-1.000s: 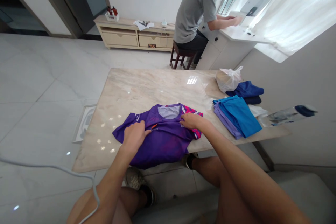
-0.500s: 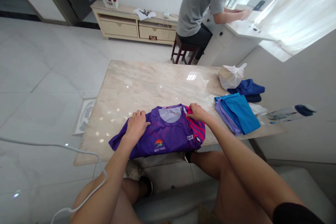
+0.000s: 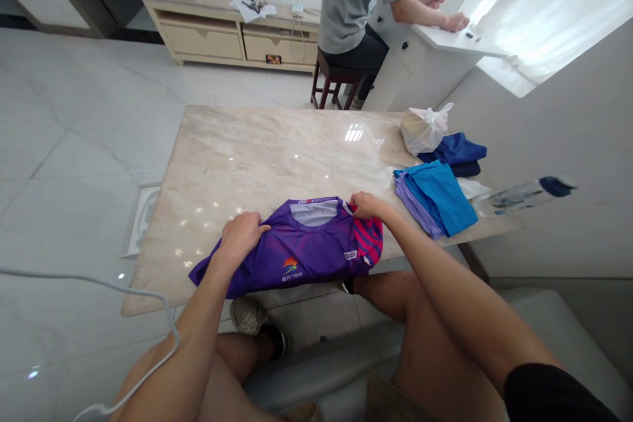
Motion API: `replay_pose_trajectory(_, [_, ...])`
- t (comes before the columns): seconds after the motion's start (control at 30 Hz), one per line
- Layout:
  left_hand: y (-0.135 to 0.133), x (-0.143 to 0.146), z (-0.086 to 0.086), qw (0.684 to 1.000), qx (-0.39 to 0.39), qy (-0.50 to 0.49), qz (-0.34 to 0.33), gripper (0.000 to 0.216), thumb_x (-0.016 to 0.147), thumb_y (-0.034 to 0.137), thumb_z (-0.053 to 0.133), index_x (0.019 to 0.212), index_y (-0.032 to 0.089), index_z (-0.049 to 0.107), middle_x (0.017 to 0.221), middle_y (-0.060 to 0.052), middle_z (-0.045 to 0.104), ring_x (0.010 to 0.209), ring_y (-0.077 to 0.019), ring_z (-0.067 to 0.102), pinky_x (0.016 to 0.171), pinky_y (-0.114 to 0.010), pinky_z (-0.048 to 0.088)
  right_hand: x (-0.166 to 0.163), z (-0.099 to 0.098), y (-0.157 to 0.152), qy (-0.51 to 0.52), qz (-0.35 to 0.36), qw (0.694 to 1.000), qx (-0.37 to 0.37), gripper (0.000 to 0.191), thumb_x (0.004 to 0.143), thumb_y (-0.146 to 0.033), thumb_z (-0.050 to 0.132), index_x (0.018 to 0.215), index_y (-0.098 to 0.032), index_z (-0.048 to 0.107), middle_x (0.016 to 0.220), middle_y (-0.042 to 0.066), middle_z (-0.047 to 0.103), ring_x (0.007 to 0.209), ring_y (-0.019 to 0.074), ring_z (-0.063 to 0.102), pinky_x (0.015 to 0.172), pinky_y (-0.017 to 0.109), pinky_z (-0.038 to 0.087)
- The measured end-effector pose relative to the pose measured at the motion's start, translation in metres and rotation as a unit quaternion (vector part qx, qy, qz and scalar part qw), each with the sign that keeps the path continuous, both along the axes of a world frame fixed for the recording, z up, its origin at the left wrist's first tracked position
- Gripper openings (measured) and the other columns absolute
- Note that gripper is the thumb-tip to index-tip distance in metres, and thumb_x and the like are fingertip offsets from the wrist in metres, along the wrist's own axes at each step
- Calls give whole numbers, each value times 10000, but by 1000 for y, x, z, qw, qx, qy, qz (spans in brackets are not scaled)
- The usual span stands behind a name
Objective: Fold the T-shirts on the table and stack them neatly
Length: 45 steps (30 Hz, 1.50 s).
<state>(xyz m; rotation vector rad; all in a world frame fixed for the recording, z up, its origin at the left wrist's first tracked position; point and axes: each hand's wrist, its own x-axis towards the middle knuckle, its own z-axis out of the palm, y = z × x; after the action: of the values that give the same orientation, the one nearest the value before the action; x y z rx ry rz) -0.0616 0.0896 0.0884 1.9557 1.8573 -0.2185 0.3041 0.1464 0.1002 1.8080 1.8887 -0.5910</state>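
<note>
A purple jersey (image 3: 316, 250) with pink striped sleeve and a small logo lies at the near edge of the marble table (image 3: 257, 158), its collar pointing away from me. My left hand (image 3: 242, 236) pinches the cloth at the shoulder on the left. At the other shoulder, beside the collar, my right hand (image 3: 366, 205) is closed on the fabric near the pink sleeve. The lower part of the jersey droops over the table's near edge. My fingertips are partly hidden by the hands themselves.
Folded blue and lilac clothes (image 3: 440, 198) lie on the right, near a white plastic bag (image 3: 424, 130), darker blue cloth (image 3: 457, 150) and a water bottle (image 3: 529, 196). A white cable (image 3: 168, 316) crosses by my left arm. Beyond, a person (image 3: 351, 0) sits on a stool.
My hands have drawn slightly farther apart, pulling the jersey's shoulder line tauter, and its collar opening looks flatter. The camera view has shifted a little. The seated person's hands have moved.
</note>
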Motion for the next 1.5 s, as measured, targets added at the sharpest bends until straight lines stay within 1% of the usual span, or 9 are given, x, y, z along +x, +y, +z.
replay_pose_trajectory(0.1, [1, -1, -1, 1000, -5, 4, -11, 259, 1051, 444, 629, 1054, 218, 755, 1203, -173, 811, 1165, -366, 760, 937, -409, 546, 5, 2, -3, -19, -7, 1000, 24, 406, 966, -256, 744, 1340, -97, 740, 1458, 295, 677, 1386, 431, 638, 1056, 448, 563])
replay_pose_trajectory(0.2, [1, -1, -2, 1000, -3, 11, -18, 260, 1056, 440, 622, 1139, 216, 723, 1229, -169, 802, 1177, -361, 755, 946, -410, 549, 5, 5, -4, -3, 7, 999, 46, 490, 996, -390, 763, 1394, -111, 700, 1475, 264, 673, 1378, 391, 641, 1100, 435, 547])
replay_pose_trajectory(0.43, [-2, 1, -4, 1000, -13, 21, 0, 512, 1024, 585, 682, 1336, 184, 621, 1168, -188, 811, 1136, -372, 776, 907, -386, 546, -9, 11, -3, 5, 0, 999, -34, 305, 915, -272, 859, 1200, -170, 818, 1202, 151, 840, 1086, 284, 797, 841, 288, 590])
replay_pose_trajectory(0.6, [-1, -1, -6, 999, -27, -11, -18, 241, 997, 473, 723, 1066, 242, 731, 1118, -138, 830, 1134, -356, 773, 859, -359, 530, -10, 14, -5, -12, 6, 999, -47, 274, 857, -144, 817, 1126, -142, 864, 1141, 183, 853, 1043, 317, 821, 815, 309, 607])
replay_pose_trajectory(0.8, [2, -5, -10, 998, -5, -65, -23, 163, 985, 409, 683, 962, 256, 732, 1082, -108, 823, 1099, -336, 767, 883, -366, 535, -6, 22, -3, -34, -4, 999, -20, 322, 1019, -260, 679, 1242, -85, 832, 1291, 273, 800, 1176, 353, 790, 909, 347, 597])
replay_pose_trajectory(1.0, [7, 1, 1, 969, 71, -235, 29, 182, 1046, 395, 536, 1084, 238, 622, 1046, -77, 783, 1027, -269, 749, 938, -360, 555, -13, 41, -3, 44, -54, 982, 174, 327, 1102, -313, 540, 1265, -145, 768, 1256, 228, 801, 1164, 353, 765, 936, 381, 555])
replay_pose_trajectory(1.13, [10, 3, 8, 927, 146, -339, 70, 349, 1005, 465, 633, 1265, 235, 590, 1223, -76, 779, 1141, -247, 742, 1007, -338, 562, -15, 47, 1, 208, -66, 891, 399, 350, 1157, -336, 400, 1294, -192, 688, 1151, 136, 807, 1111, 291, 747, 956, 349, 520])
replay_pose_trajectory(1.3, [9, -2, 3, 973, 78, -200, 80, 305, 920, 408, 735, 1173, 240, 750, 1230, -98, 830, 1196, -314, 751, 1045, -365, 557, -10, 40, 4, 225, -62, 901, 367, 252, 1108, -290, 472, 1164, -198, 700, 1119, 133, 789, 1092, 299, 717, 993, 360, 504])
replay_pose_trajectory(1.5, [13, -6, 3, 970, 144, -181, 79, 346, 1008, 476, 606, 1136, 233, 817, 1251, -87, 841, 1163, -281, 757, 1036, -332, 547, -17, 42, -1, 224, -49, 900, 370, 207, 1103, -281, 455, 1160, -210, 641, 1118, 151, 774, 1081, 325, 689, 947, 377, 499])
